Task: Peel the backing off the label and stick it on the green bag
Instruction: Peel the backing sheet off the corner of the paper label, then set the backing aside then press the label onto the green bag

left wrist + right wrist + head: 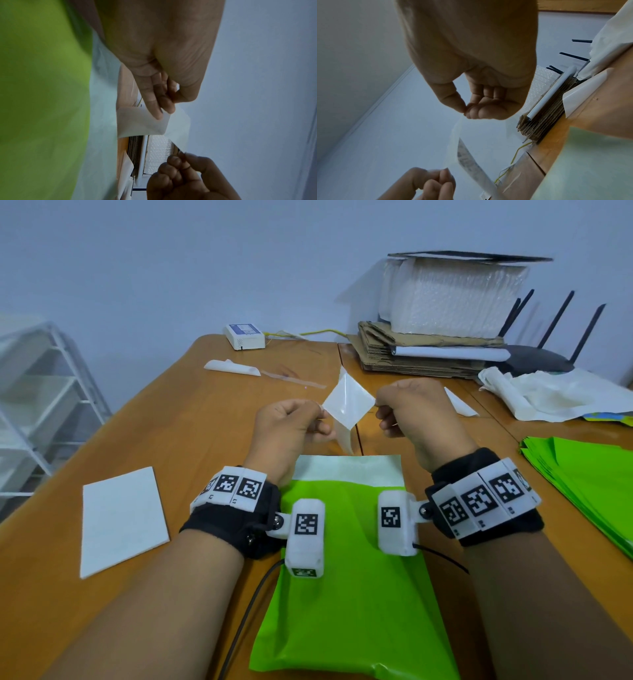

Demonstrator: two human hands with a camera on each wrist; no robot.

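Both hands pinching label (349,402) corners above green bag (346,577): left hand (291,429), right hand (416,409); peeling. Risk: sticky layer curling onto itself, tearing.

Above a brown wooden table (191,412), the left hand (291,433) and the right hand (418,416) each pinch one side of a glossy white label sheet (347,402), held up off the surface between them. A bright green plastic mailer bag (356,594) with a pale flap lies flat below the wrists. A white rectangular sheet (121,518) lies to its left, and a stack of green bags (589,481) lies to its right.
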